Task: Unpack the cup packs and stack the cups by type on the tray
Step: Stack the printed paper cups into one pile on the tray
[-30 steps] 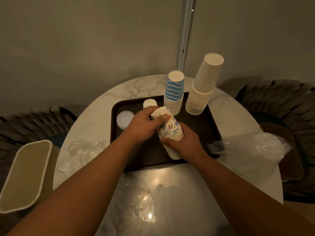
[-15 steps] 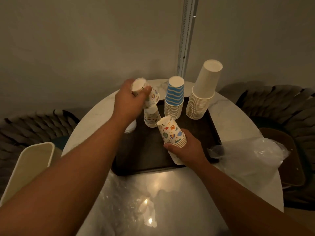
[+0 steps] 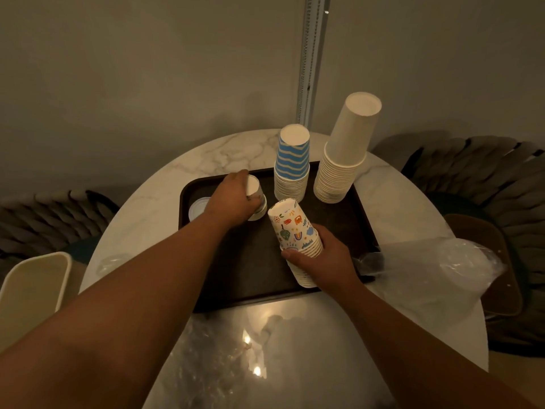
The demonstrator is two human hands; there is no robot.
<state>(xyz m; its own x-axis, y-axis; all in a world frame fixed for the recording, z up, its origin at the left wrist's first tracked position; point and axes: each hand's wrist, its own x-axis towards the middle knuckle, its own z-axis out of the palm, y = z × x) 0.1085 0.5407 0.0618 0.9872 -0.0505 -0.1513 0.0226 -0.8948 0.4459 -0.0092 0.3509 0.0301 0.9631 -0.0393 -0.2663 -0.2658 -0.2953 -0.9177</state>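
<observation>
Nearest, crinkled clear plastic wrap (image 3: 224, 358) lies on the marble tabletop (image 3: 138, 219). On the dark tray (image 3: 253, 270), the right hand (image 3: 327, 258) wraps its grip round a tilted stack of patterned cups (image 3: 295, 231), printed with small colourful doodles. Further left, the left hand's (image 3: 233, 199) grip closes over a small cup pile (image 3: 256, 199) standing on the tray. Seat it squarely, rims down, before letting go. Beyond stand the blue-striped stack (image 3: 292, 163) and the taller plain white stack (image 3: 345, 160).
</observation>
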